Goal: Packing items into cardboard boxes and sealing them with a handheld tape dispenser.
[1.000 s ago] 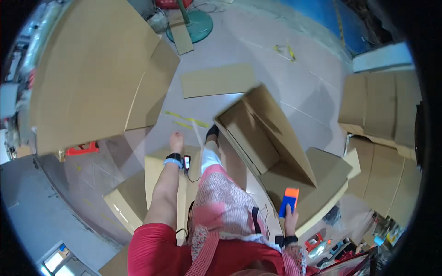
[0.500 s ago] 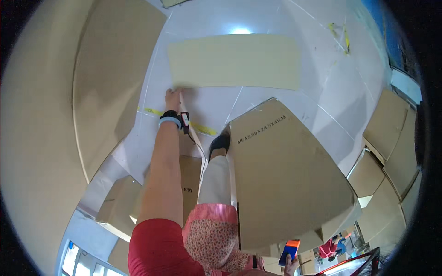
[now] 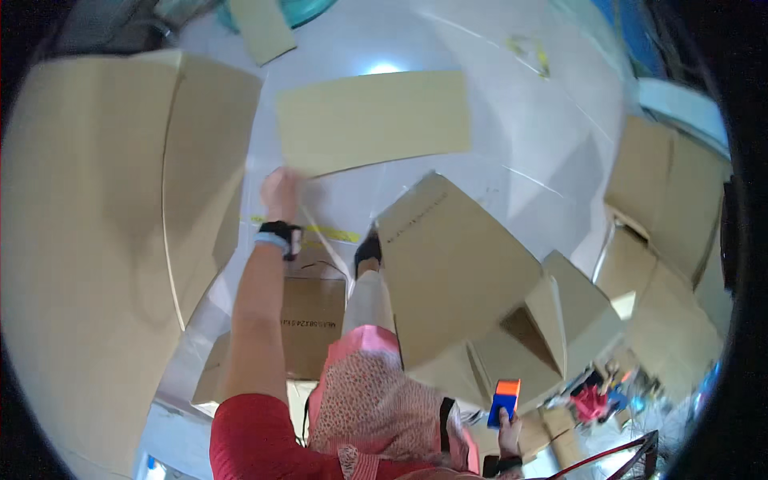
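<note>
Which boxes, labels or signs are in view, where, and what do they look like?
Open cardboard box: centre, tan, flaps open, dark print line.
Flat cardboard sheet: floor ahead, tan rectangle.
Big cardboard box: left, tan.
Flattened box: under left hand, brown, printed.
Orange-blue tool: right hand.

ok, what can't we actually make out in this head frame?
- Left hand: motion-blurred, grip unreadable.
- Right hand: mostly hidden behind the orange and blue tool it holds; wrist cut by the lower edge.
- Open cardboard box: inside unseen.
- Red clutter at lower right: too small and warped.
</note>
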Demonstrator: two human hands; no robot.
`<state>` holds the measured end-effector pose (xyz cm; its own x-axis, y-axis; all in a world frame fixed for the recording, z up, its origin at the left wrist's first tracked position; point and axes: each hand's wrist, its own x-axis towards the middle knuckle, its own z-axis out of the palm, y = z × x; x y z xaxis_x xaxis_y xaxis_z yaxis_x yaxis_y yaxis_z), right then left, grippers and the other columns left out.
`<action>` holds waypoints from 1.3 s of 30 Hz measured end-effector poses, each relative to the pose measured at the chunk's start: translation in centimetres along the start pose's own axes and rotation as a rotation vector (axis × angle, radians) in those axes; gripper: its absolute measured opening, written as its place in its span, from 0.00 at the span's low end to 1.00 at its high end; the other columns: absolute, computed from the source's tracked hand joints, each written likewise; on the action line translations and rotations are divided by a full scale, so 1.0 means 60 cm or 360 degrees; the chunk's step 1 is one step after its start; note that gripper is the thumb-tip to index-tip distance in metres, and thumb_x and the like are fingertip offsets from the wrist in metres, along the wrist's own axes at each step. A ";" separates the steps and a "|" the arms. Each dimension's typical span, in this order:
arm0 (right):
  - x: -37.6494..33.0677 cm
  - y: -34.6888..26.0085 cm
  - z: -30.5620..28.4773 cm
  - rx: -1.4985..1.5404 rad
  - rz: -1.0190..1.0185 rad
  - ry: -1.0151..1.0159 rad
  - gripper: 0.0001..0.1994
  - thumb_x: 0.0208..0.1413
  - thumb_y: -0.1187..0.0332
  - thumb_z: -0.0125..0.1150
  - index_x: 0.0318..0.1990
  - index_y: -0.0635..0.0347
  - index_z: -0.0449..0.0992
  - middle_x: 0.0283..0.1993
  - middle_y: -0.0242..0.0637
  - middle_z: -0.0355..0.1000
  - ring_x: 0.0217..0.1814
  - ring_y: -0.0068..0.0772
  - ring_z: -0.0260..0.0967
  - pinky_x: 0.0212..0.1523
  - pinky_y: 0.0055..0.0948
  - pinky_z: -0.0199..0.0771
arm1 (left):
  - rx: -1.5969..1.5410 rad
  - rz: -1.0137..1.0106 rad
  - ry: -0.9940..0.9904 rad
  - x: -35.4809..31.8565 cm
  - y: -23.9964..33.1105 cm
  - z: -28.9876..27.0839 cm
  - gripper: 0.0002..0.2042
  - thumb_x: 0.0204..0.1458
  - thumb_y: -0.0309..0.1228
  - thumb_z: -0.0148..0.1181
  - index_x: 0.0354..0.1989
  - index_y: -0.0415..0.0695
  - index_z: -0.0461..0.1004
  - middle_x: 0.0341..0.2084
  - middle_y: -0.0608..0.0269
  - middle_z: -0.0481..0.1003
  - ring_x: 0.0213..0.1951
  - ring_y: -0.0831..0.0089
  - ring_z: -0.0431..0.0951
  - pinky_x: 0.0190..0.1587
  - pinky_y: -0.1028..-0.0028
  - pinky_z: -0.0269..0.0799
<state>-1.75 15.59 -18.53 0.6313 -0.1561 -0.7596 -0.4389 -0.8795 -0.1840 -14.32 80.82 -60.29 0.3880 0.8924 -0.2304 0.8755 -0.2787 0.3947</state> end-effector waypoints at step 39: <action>-0.503 0.823 0.161 0.1601 0.1381 0.1160 0.26 0.50 0.45 0.52 0.34 0.65 0.76 0.31 0.50 0.75 0.36 0.47 0.74 0.37 0.40 0.70 | -0.0935 0.3234 0.1157 -1.250 1.191 -0.838 0.09 0.57 0.25 0.51 0.42 0.35 0.73 0.38 0.52 0.76 0.38 0.60 0.77 0.40 0.70 0.73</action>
<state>-48.62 -18.79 -10.70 -0.0081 -0.8963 -0.4433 -0.8809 0.2162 -0.4211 4.64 11.81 29.93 0.1237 -0.3845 0.9148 -0.6437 -0.7327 -0.2209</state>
